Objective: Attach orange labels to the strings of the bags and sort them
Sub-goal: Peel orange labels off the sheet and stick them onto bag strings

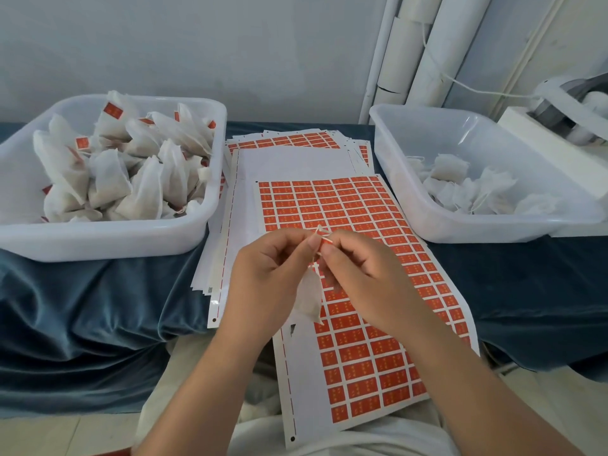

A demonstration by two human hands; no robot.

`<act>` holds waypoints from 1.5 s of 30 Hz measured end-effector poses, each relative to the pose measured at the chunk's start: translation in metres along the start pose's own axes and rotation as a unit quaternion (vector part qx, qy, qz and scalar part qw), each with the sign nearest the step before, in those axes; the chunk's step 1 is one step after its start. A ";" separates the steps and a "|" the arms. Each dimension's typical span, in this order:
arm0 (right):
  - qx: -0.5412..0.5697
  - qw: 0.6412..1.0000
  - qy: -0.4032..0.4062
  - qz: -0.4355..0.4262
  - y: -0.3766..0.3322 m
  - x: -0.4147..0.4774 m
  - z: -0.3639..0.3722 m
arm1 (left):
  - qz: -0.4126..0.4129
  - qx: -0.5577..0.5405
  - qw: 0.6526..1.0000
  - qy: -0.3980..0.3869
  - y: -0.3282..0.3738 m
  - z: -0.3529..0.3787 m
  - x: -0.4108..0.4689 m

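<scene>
My left hand point(268, 274) and my right hand point(362, 274) meet above the sheet of orange labels point(362, 307). Between their fingertips they pinch one small orange label point(324, 242) folded around a bag's string. The white bag point(309, 299) hangs from that string below my fingers, between both palms. The left bin point(108, 238) is heaped with several white bags that carry orange labels. The right bin point(460, 225) holds several white bags with bare strings.
More label sheets and blank backing sheets point(296, 159) are stacked between the bins on the dark blue cloth point(82, 307). White pipes point(421, 51) run up the wall behind. A white machine point(569, 110) stands at the far right.
</scene>
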State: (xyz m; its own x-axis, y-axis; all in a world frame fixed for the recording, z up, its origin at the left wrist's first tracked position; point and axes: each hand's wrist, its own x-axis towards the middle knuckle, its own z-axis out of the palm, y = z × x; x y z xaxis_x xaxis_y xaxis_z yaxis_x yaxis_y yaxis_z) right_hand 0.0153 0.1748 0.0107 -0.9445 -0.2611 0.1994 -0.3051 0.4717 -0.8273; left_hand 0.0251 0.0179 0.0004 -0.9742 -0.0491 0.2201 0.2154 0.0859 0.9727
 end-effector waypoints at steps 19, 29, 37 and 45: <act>0.095 0.995 0.005 0.038 0.000 0.006 -0.013 | 0.044 0.079 0.988 0.123 0.044 -0.043 0.057; 0.066 0.997 -0.024 0.045 0.009 0.008 -0.015 | 0.150 0.193 0.937 0.250 0.114 -0.157 0.214; 0.019 0.999 -0.018 0.031 0.014 0.011 -0.020 | -0.093 0.393 0.911 0.085 0.061 -0.214 0.216; 0.001 0.993 0.099 0.064 0.011 0.012 -0.055 | 0.070 0.306 0.943 0.111 0.066 -0.135 0.146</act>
State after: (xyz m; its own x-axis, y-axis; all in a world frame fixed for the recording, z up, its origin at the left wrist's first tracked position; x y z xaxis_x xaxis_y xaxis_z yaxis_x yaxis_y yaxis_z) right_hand -0.0067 0.2232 0.0325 -0.9810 -0.0277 0.1918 -0.1807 0.4880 -0.8539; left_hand -0.0936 -0.1183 0.1068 -0.8861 -0.1963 0.4198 0.1965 0.6612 0.7240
